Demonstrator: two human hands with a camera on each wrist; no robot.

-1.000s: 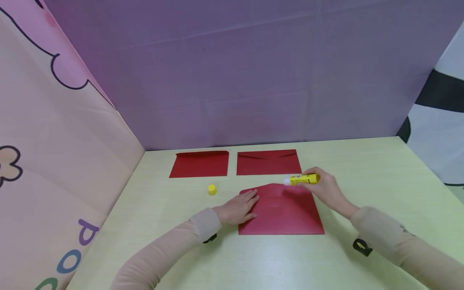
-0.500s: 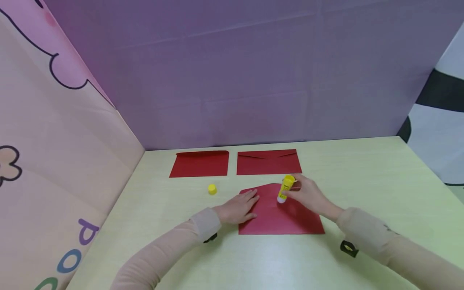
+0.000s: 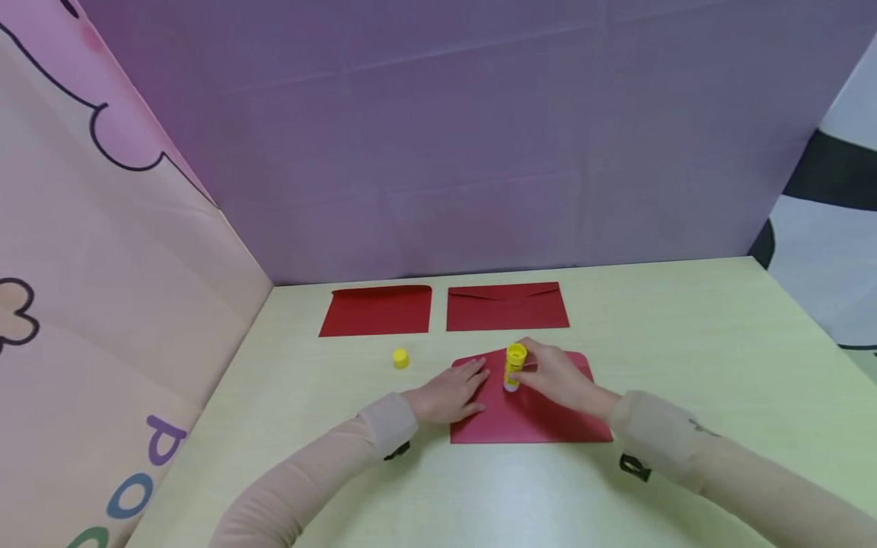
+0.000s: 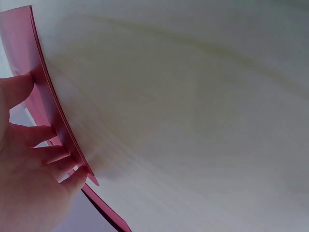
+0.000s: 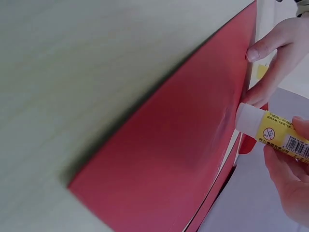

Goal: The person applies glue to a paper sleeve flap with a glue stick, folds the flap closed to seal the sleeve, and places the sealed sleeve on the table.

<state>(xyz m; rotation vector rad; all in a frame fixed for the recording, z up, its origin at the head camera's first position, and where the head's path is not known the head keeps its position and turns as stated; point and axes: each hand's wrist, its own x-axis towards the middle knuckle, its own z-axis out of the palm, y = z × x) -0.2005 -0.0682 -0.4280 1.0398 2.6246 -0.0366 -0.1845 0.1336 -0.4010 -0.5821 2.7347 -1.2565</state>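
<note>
A red envelope (image 3: pixel 541 422) lies flat on the table in front of the person. On its left side rests the left hand (image 3: pixel 448 392), fingers spread and straight, pressing the paper. The right hand (image 3: pixel 562 377) pinches a yellow glue stick (image 3: pixel 514 365) between thumb and fingers, its white end down at the middle of the envelope. In the right wrist view the white collar of the glue stick (image 5: pixel 277 130) is close to the red paper; whether the glue itself touches is hidden. The left wrist view shows the left fingertips on the envelope (image 4: pixel 53 104).
A yellow cap (image 3: pixel 400 358) stands on the table left of the envelope. Two more red envelopes lie farther back: one at left (image 3: pixel 377 313) and one at right (image 3: pixel 507 308) with its flap folded over. A purple backdrop (image 3: pixel 425 152) rises behind the table.
The right hand has brought the glue stick left and down from above the envelope's right far edge to its middle, turning it from level to nearly upright. The left hand has stayed put.
</note>
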